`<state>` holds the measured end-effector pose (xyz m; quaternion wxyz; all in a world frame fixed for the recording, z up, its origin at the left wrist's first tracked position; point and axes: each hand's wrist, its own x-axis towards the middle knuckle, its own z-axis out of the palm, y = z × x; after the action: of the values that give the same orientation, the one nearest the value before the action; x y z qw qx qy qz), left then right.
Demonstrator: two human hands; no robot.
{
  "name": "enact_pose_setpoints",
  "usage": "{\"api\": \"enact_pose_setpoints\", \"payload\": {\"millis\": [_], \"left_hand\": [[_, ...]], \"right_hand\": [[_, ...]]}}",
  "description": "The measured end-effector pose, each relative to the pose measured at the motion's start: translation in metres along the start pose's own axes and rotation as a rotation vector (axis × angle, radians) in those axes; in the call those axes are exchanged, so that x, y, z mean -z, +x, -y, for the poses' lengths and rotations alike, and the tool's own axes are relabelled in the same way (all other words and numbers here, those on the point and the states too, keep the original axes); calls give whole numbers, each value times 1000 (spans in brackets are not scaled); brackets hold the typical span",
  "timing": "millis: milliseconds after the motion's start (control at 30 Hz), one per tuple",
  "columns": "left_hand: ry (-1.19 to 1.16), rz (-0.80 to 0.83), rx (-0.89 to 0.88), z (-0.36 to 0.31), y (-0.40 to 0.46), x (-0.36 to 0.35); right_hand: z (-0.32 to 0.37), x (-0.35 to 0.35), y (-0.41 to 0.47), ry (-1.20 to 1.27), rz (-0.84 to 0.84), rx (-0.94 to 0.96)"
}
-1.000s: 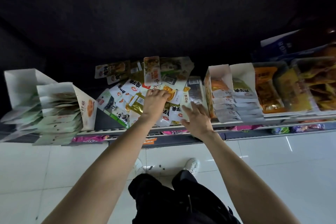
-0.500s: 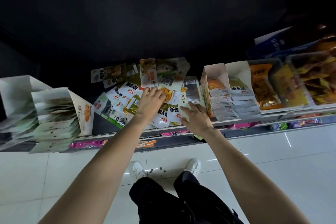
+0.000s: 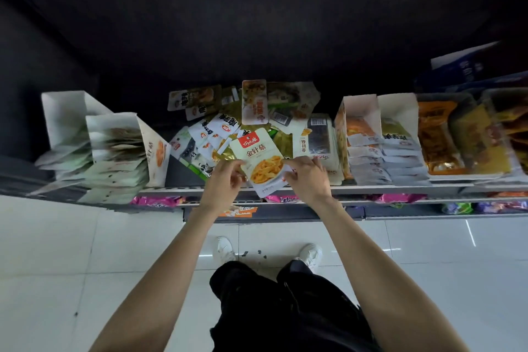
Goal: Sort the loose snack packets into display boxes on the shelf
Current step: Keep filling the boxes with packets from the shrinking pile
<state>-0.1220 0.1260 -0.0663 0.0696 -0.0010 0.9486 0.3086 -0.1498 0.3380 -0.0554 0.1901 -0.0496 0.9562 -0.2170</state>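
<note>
Looking down from head height, a person stands at a shelf [image 3: 314,189] with both bare arms reaching forward. Between the two hands is a white snack packet [image 3: 261,161] printed with red and gold characters and a picture of yellow strips. The left hand [image 3: 225,184] pinches the packet's left edge with curled fingertips; the right hand [image 3: 307,177] pinches its right edge the same way. The packet is lifted just above the shelf's front lip, tilted slightly, over a pile of loose packets [image 3: 228,128] spread across the middle of the shelf.

To the left of the pile stand two white display boxes [image 3: 120,134] filled with pale packets stacked flat. To the right stand two more white display boxes [image 3: 374,123] holding stacked packets, and further right are clear trays [image 3: 468,134] of orange and yellow goods, though the wide lens blurs them too much to read. A lower shelf [image 3: 400,208] shows pink and green wrappers at its edge. Below, white floor tiles [image 3: 57,251], black trousers [image 3: 285,308] and white shoes [image 3: 225,248] are visible.
</note>
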Motion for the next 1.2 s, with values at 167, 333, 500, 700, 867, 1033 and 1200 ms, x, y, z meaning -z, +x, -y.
{"api": "enact_pose_setpoints", "payload": {"millis": [167, 333, 500, 700, 867, 1033, 1200], "left_hand": [[-381, -94, 387, -33, 10, -6], [-650, -19, 543, -36, 2, -4], [-490, -3, 239, -29, -24, 59], [-298, -70, -33, 5, -46, 163], [-47, -559, -59, 70, -39, 211], [357, -175, 18, 127, -27, 226], [429, -276, -117, 150, -30, 223]], "right_hand": [[14, -9, -1, -125, -15, -13], [17, 2, -3, 73, -64, -4], [52, 43, -20, 418, -163, 82], [130, 76, -32, 404, 3, 308], [196, 68, -26, 583, -402, 309], [246, 45, 0, 726, -539, 259], [279, 8, 33, 320, -671, 572]]}}
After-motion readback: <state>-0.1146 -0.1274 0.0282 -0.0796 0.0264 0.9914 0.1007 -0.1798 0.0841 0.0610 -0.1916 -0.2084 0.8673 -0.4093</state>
